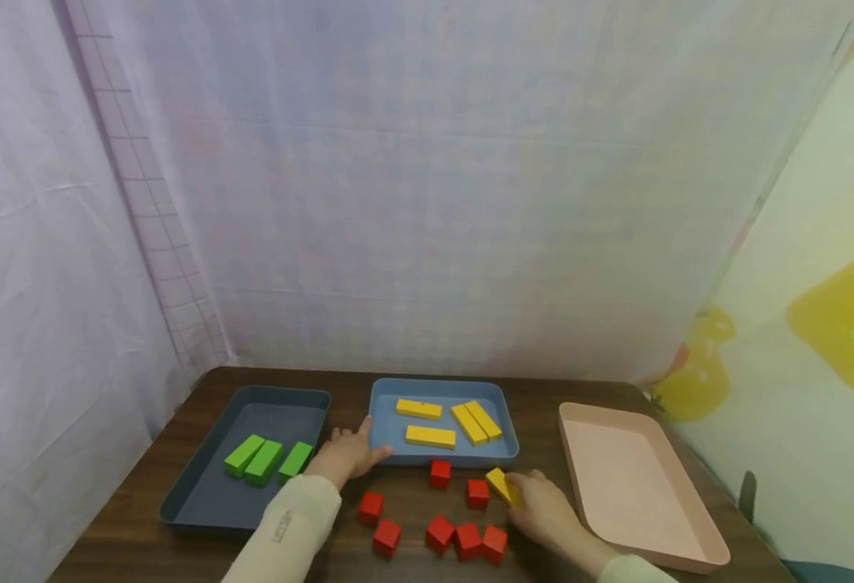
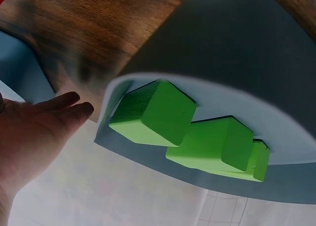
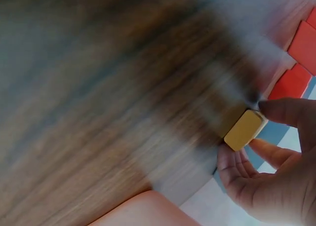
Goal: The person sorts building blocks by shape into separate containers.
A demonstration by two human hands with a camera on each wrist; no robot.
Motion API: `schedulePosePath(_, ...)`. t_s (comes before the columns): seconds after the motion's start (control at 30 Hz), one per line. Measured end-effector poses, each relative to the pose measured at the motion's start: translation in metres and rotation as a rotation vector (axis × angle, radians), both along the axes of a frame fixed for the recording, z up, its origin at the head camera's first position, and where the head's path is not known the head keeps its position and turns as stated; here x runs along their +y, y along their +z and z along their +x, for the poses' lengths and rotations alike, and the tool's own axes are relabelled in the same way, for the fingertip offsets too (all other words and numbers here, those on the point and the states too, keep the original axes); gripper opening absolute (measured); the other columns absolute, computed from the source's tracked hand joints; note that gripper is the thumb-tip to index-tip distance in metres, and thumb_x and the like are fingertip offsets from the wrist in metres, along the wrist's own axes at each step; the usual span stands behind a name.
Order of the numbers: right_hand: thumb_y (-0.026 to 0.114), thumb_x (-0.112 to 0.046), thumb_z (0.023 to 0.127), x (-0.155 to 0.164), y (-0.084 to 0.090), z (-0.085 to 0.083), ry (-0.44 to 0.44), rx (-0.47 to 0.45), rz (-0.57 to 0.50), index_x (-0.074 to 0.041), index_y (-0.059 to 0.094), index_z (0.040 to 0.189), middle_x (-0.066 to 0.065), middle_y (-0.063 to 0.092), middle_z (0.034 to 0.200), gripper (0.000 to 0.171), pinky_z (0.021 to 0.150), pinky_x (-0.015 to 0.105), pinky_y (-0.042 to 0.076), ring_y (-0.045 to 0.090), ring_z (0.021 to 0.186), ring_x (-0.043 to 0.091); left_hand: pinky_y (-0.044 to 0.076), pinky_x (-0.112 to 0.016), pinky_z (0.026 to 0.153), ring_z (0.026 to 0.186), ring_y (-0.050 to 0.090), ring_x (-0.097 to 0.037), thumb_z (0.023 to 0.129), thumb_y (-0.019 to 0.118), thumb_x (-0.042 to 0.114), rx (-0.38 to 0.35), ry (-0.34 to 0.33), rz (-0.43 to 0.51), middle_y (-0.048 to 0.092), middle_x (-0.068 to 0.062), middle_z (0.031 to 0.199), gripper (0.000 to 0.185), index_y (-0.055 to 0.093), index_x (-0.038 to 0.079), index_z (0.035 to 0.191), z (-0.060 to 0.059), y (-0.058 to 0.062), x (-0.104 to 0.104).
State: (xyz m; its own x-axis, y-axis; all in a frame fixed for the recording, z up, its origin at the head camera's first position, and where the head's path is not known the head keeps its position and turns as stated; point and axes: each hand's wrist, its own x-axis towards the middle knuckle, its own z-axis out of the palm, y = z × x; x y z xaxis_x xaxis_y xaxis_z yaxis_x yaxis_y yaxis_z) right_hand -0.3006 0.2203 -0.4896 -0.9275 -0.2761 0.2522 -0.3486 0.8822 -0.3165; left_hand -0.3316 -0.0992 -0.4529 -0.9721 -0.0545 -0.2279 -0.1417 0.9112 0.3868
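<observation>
My right hand [image 1: 546, 510] pinches a yellow block [image 1: 501, 484] between thumb and fingertips, just near of the blue tray [image 1: 386, 405], right beside the red cubes [image 1: 441, 530] on the table [image 1: 142, 534]. My left hand [image 1: 346, 455] lies flat, fingers straight and together, against the blue tray's near left corner. Left of it, three green blocks [image 1: 265, 460] sit in the dark tray [image 1: 201, 506]. Far right lies the pink tray [image 1: 689, 551].

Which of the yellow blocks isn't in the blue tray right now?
The yellow block pinched in the right hand, just in front of the blue tray. The other four lie flat inside the tray.
</observation>
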Motion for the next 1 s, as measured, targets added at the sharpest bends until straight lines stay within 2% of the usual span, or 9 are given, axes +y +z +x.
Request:
schedulePosePath(0.1, 0.08, -0.008, 0.066, 0.002, -0.001, 0.002, 0.011, 0.036, 0.01, 0.0, 0.071, 0.109, 0.011, 0.062, 0.089, 0.045, 0.06, 0.04, 0.048, 0.056, 0.07, 0.021, 0.025, -0.059, 0.113, 0.144, 0.022, -0.049, 0.097, 0.054, 0.056, -0.004, 0.0, -0.003, 0.031, -0.034, 0.152, 0.082, 0.024, 0.013, 0.159, 0.0, -0.001, 0.0)
schedulePosePath(0.2, 0.083, -0.011, 0.068, 0.003, 0.0, 0.003, 0.006, 0.065, 0.038, 0.0, 0.07, 0.103, 0.01, 0.062, 0.085, 0.039, 0.061, 0.042, 0.049, 0.059, 0.07, 0.023, 0.024, -0.06, 0.113, 0.144, 0.022, -0.049, 0.096, 0.055, 0.057, -0.01, 0.006, -0.004, 0.031, -0.034, 0.152, 0.083, 0.024, 0.013, 0.159, -0.001, -0.001, 0.0)
schedulePosePath(0.37, 0.081, -0.01, 0.07, 0.006, 0.004, 0.003, -0.021, 0.064, 0.048, -0.002, 0.072, 0.094, 0.006, 0.06, 0.08, 0.028, 0.058, 0.039, 0.048, 0.055, 0.066, 0.019, 0.024, -0.059, 0.113, 0.144, 0.021, -0.048, 0.096, 0.055, 0.057, -0.022, 0.008, -0.009, 0.031, -0.033, 0.152, 0.083, 0.023, 0.013, 0.159, -0.001, 0.0, 0.001)
schedulePosePath(0.53, 0.08, -0.01, 0.073, 0.008, 0.008, 0.003, -0.014, 0.053, 0.02, -0.003, 0.074, 0.1, 0.005, 0.061, 0.083, 0.028, 0.06, 0.036, 0.047, 0.053, 0.067, 0.015, 0.025, -0.06, 0.113, 0.143, 0.022, -0.049, 0.096, 0.055, 0.057, -0.022, 0.004, -0.019, 0.032, -0.034, 0.151, 0.083, 0.024, 0.012, 0.158, -0.001, 0.001, 0.001)
schedulePosePath(0.8, 0.079, -0.007, 0.074, 0.008, 0.016, 0.0, 0.036, 0.118, -0.046, -0.003, 0.074, 0.106, 0.005, 0.065, 0.091, 0.032, 0.071, 0.038, 0.052, 0.061, 0.08, 0.016, 0.025, -0.058, 0.113, 0.144, 0.022, -0.047, 0.097, 0.054, 0.057, -0.025, 0.001, -0.021, 0.032, -0.033, 0.152, 0.082, 0.023, 0.013, 0.159, -0.001, 0.002, 0.001)
schedulePosePath(1.0, 0.078, -0.005, 0.079, 0.0, 0.027, -0.014, 0.075, 0.142, -0.079, -0.001, 0.073, 0.112, 0.007, 0.065, 0.096, 0.034, 0.077, 0.042, 0.053, 0.063, 0.085, 0.02, 0.025, -0.057, 0.114, 0.144, 0.022, -0.048, 0.097, 0.054, 0.056, -0.01, -0.009, -0.015, 0.032, -0.033, 0.152, 0.081, 0.023, 0.012, 0.159, -0.002, 0.0, 0.001)
